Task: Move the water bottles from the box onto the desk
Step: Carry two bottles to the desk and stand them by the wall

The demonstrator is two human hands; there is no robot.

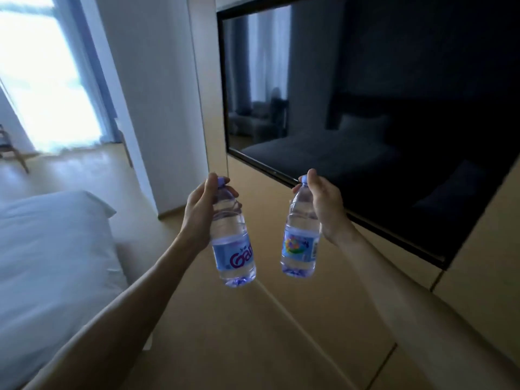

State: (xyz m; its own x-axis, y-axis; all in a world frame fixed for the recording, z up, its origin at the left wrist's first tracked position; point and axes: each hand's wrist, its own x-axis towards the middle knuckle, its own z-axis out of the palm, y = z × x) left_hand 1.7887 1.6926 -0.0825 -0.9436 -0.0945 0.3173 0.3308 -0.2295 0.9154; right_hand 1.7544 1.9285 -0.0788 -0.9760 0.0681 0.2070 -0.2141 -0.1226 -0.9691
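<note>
I hold two clear plastic water bottles with blue labels and blue caps, one in each hand, in the air in front of me. My left hand grips the neck and shoulder of the left water bottle, which hangs almost upright. My right hand pinches the cap and neck of the right water bottle, which tilts slightly to the left. Both bottles hang over the wooden floor. Neither the box nor the desk is in view.
A bed with white bedding lies at the left. A large dark wall-mounted television hangs on a beige panel wall at the right. A white pillar and a bright window stand ahead left, with a chair.
</note>
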